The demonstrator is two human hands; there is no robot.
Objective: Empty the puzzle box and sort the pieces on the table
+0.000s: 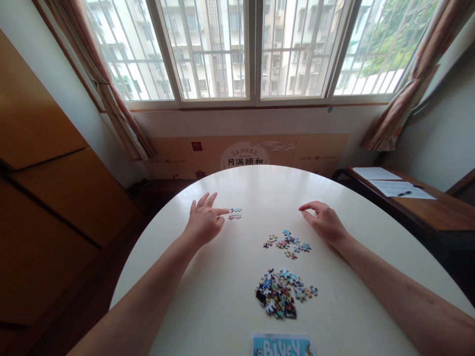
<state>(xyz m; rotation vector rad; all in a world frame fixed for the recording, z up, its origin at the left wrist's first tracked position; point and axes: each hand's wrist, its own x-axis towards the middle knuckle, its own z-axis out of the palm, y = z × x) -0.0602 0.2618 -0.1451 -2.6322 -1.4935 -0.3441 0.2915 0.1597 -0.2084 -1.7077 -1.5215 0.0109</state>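
Observation:
Near the far left of the white round table (208, 316), my left hand (206, 217) has its fingers spread, and its index fingertip touches the edge of a small group of puzzle pieces (235, 216). My right hand (322, 220) is over the table's right side, fingers curled with thumb and index close together; anything between them is too small to make out. Between and below the hands lies a loose cluster of pieces (287, 242). A larger heap of mixed pieces (278, 291) sits nearer to me.
A blue box or card marked "BLUEY" (282, 345) lies at the near edge of view. To the right, a wooden side table (426, 210) holds papers (401, 189) and a pen. Barred windows, curtains and a printed carton are beyond the table.

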